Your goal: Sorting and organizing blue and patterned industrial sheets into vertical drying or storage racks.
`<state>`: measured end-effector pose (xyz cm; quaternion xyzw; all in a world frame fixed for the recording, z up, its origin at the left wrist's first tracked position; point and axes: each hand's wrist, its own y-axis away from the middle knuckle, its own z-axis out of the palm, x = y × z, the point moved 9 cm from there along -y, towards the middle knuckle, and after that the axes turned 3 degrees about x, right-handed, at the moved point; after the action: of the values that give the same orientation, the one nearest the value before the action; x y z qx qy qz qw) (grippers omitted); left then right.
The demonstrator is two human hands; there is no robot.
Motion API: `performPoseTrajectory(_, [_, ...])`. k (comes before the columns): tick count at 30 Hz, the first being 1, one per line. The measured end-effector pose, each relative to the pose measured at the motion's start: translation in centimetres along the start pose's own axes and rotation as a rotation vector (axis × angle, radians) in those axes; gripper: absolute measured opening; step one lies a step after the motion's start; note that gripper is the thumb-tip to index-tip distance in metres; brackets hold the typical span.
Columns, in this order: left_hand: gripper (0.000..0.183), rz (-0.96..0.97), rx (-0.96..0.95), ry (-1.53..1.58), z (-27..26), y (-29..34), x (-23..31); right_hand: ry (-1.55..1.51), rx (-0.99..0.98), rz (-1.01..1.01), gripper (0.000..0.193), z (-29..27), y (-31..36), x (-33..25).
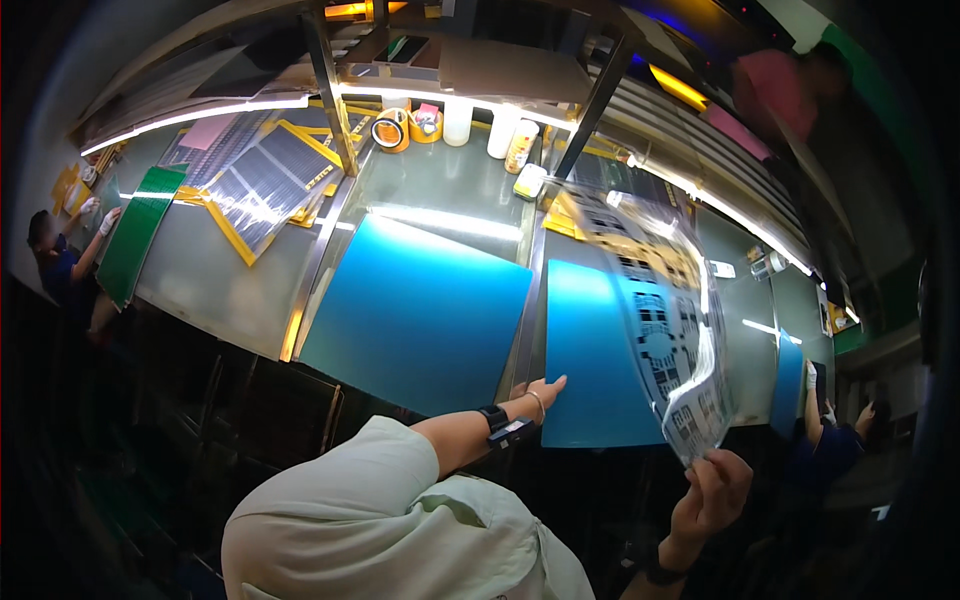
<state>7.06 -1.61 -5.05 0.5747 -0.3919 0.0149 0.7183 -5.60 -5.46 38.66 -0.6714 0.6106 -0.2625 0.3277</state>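
My left hand is at the left edge of a blue panel, its thumb over the edge and the other fingers mostly hidden. My right hand is closed on the near corner of a clear film printed with black patterns. The film is curved and raised, overlapping the right part of that blue panel. A second, larger blue panel lies flat to the left of my left hand.
Yellow-framed sheets lie at the left. Tape rolls and bottles stand at the back, under light tubes. Metal posts rise from the bench. One co-worker handles a green panel; another is beside a blue panel.
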Motion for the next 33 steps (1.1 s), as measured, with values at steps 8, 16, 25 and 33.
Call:
performPoseTrajectory(8, [0.052,0.260,-0.660,1.106,-15.9,4.6,6.4,-0.475,-0.223,0.628,0.028,8.8,12.7,6.4])
performPoseTrajectory(16, [0.046,0.187,-0.296,0.328,-33.5,3.3,5.1,-0.965,-0.269,1.423,0.031,27.4,25.8,0.3])
performPoseTrajectory(25, [0.029,0.125,0.123,0.000,-43.9,5.8,1.8,-0.864,-0.338,1.612,0.010,31.2,31.4,-6.1])
performPoseTrajectory(33, [0.020,0.363,0.292,0.114,-46.7,1.9,2.4,-0.342,-0.338,1.222,0.019,30.5,28.6,-6.3])
